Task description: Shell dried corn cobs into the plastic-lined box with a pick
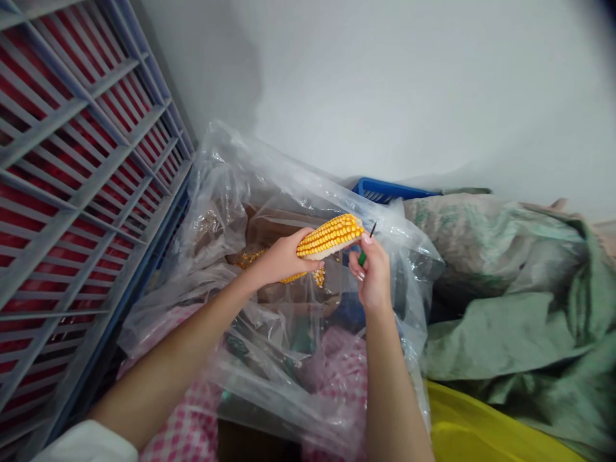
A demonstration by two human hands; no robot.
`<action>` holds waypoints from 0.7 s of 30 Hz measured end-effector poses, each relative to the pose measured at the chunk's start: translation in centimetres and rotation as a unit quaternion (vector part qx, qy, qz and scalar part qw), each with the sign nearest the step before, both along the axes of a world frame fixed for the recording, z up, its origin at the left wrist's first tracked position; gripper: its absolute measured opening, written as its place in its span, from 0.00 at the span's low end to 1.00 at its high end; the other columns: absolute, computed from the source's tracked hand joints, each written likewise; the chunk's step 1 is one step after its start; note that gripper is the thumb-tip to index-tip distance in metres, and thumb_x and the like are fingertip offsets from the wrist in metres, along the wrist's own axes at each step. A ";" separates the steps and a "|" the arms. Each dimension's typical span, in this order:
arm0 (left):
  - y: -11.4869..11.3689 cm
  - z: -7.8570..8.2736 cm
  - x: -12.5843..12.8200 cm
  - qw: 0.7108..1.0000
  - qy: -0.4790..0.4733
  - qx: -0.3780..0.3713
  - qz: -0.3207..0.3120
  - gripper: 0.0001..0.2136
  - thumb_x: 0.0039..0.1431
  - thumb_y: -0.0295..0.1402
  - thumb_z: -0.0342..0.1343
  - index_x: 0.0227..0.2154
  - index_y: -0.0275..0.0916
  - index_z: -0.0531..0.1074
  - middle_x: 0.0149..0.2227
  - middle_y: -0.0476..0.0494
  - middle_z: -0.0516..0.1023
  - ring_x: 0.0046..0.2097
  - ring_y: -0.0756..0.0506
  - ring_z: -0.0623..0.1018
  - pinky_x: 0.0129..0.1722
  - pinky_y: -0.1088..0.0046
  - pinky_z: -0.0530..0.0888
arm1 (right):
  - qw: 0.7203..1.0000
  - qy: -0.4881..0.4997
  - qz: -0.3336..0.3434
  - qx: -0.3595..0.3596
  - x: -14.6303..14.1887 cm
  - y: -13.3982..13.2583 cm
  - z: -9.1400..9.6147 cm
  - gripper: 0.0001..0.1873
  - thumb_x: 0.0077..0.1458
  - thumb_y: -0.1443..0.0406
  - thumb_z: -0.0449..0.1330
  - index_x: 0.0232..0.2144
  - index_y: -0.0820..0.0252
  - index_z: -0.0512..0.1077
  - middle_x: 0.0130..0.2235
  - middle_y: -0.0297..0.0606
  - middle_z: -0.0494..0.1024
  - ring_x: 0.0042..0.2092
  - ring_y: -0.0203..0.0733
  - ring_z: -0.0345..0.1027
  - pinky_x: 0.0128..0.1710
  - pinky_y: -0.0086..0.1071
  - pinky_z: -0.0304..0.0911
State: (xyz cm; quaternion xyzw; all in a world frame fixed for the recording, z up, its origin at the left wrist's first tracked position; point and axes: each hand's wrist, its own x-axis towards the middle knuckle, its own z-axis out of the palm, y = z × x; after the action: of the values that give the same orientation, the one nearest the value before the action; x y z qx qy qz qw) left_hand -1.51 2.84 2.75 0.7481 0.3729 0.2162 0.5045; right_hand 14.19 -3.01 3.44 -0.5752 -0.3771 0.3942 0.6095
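Observation:
An ear of corn (332, 235) with yellow kernels is gripped in my left hand (283, 258); a pale strip of bare cob runs along its lower side. At the ear's right end is my right hand (374, 273), its fingers closed around a small tool with a green handle (362, 258) and a thin dark pointed tip. That tip points up, beside the end of the ear. Below both hands lies a clear plastic bag (283, 340), spread open. Loose corn kernels (318, 276) show inside it, partly hidden behind my left hand.
Stacked plastic crates (86, 192) with red contents stand at the left. A blue basket (389, 190) sits against the white wall (385, 90). Woven sacks (486, 250) and yellow material (481, 423) lie at the right. Pink checked cloth (187, 417) covers my legs.

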 end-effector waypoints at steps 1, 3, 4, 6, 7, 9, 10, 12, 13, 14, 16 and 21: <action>0.1 0.0 0.0 1.000 -0.007 -0.002 0.000 0.22 0.45 0.37 0.58 0.45 0.40 0.64 0.44 0.47 0.74 0.43 0.47 0.73 0.42 0.73 0.68 | 1.000 0.014 0.002 0.008 0.0 0.0 -0.1 0.21 0.50 0.48 0.52 0.31 0.59 0.69 0.22 0.27 0.64 0.15 0.24 0.39 0.14 0.25 0.34; 0.1 0.0 0.1 1.000 -0.012 -0.009 -0.010 0.22 0.45 0.37 0.58 0.45 0.40 0.64 0.44 0.47 0.73 0.44 0.47 0.73 0.42 0.73 0.68 | 1.000 0.009 -0.021 0.017 -0.1 0.1 -0.4 0.24 0.52 0.47 0.48 0.35 0.59 0.70 0.23 0.28 0.65 0.15 0.25 0.40 0.14 0.25 0.36; 0.0 0.0 0.1 1.000 -0.011 -0.016 -0.018 0.23 0.44 0.37 0.58 0.45 0.40 0.64 0.44 0.47 0.73 0.43 0.46 0.73 0.42 0.73 0.68 | 0.999 -0.017 -0.043 0.019 -0.2 0.2 -0.5 0.25 0.53 0.47 0.47 0.36 0.59 0.70 0.23 0.29 0.65 0.16 0.26 0.43 0.15 0.25 0.40; -0.1 0.0 0.2 0.999 -0.004 -0.035 -0.036 0.23 0.44 0.38 0.58 0.45 0.40 0.65 0.43 0.47 0.74 0.42 0.46 0.73 0.41 0.72 0.68 | 0.991 -0.097 -0.091 0.026 -0.3 0.3 -0.7 0.25 0.53 0.47 0.47 0.37 0.60 0.70 0.24 0.31 0.68 0.19 0.29 0.53 0.19 0.25 0.49; -0.2 0.0 0.2 0.998 0.001 -0.047 -0.046 0.23 0.44 0.39 0.58 0.45 0.39 0.65 0.43 0.47 0.74 0.42 0.46 0.74 0.40 0.72 0.68 | 0.983 -0.142 -0.114 0.032 -0.4 0.3 -0.7 0.25 0.53 0.48 0.47 0.37 0.61 0.70 0.26 0.33 0.70 0.23 0.31 0.58 0.23 0.26 0.53; -0.4 0.0 0.3 0.995 0.005 -0.077 -0.068 0.24 0.43 0.40 0.59 0.45 0.38 0.65 0.43 0.45 0.74 0.42 0.45 0.74 0.40 0.71 0.69 | 0.961 -0.226 -0.157 0.040 -0.5 0.3 -0.5 0.25 0.54 0.49 0.46 0.35 0.62 0.72 0.30 0.37 0.73 0.30 0.36 0.64 0.30 0.29 0.57; -0.5 -0.1 0.4 0.992 0.002 -0.095 -0.080 0.25 0.43 0.40 0.59 0.46 0.38 0.65 0.44 0.44 0.74 0.42 0.44 0.74 0.41 0.70 0.69 | 0.949 -0.261 -0.175 0.040 -0.5 0.3 -0.4 0.26 0.55 0.49 0.45 0.33 0.62 0.72 0.30 0.38 0.74 0.31 0.37 0.65 0.32 0.30 0.57; -0.6 -0.2 0.4 0.986 -0.010 -0.136 -0.100 0.27 0.43 0.39 0.59 0.48 0.37 0.64 0.46 0.43 0.73 0.44 0.44 0.74 0.42 0.69 0.69 | 0.928 -0.312 -0.203 0.027 -0.6 0.2 -0.1 0.27 0.55 0.49 0.44 0.28 0.63 0.73 0.27 0.37 0.74 0.30 0.38 0.65 0.32 0.31 0.57; -0.7 -0.2 0.5 0.981 -0.016 -0.158 -0.109 0.27 0.43 0.38 0.59 0.49 0.37 0.63 0.47 0.42 0.73 0.45 0.44 0.73 0.43 0.69 0.69 | 0.921 -0.326 -0.214 0.017 -0.6 0.2 0.0 0.27 0.56 0.49 0.43 0.27 0.63 0.73 0.24 0.36 0.73 0.28 0.38 0.65 0.31 0.31 0.57; -0.7 -0.3 0.5 0.977 -0.022 -0.179 -0.117 0.28 0.44 0.38 0.59 0.50 0.37 0.62 0.47 0.41 0.72 0.45 0.44 0.73 0.43 0.69 0.69 | 0.918 -0.327 -0.223 0.008 -0.6 0.2 0.0 0.28 0.55 0.49 0.43 0.25 0.63 0.73 0.23 0.36 0.72 0.27 0.37 0.64 0.30 0.30 0.56; -0.7 -0.3 0.5 0.969 -0.029 -0.210 -0.127 0.29 0.43 0.37 0.59 0.50 0.36 0.62 0.48 0.40 0.72 0.45 0.44 0.73 0.42 0.69 0.70 | 0.925 -0.289 -0.246 -0.007 -0.5 0.4 -0.1 0.29 0.55 0.48 0.44 0.23 0.63 0.73 0.20 0.35 0.70 0.25 0.37 0.62 0.28 0.30 0.56; -0.4 -0.3 0.3 0.970 -0.023 -0.211 -0.121 0.28 0.43 0.38 0.59 0.49 0.36 0.63 0.48 0.42 0.72 0.46 0.44 0.73 0.43 0.70 0.69 | 0.971 -0.128 -0.197 -0.051 0.0 0.9 -0.6 0.36 0.52 0.43 0.40 0.26 0.65 0.74 0.17 0.33 0.66 0.20 0.34 0.58 0.21 0.28 0.53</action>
State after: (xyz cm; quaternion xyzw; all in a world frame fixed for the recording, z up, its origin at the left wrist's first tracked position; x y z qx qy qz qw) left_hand -1.22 2.47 2.49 0.6591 0.3050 0.0867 0.6819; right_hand 14.22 -2.12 2.80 -0.7143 -0.3110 0.2078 0.5916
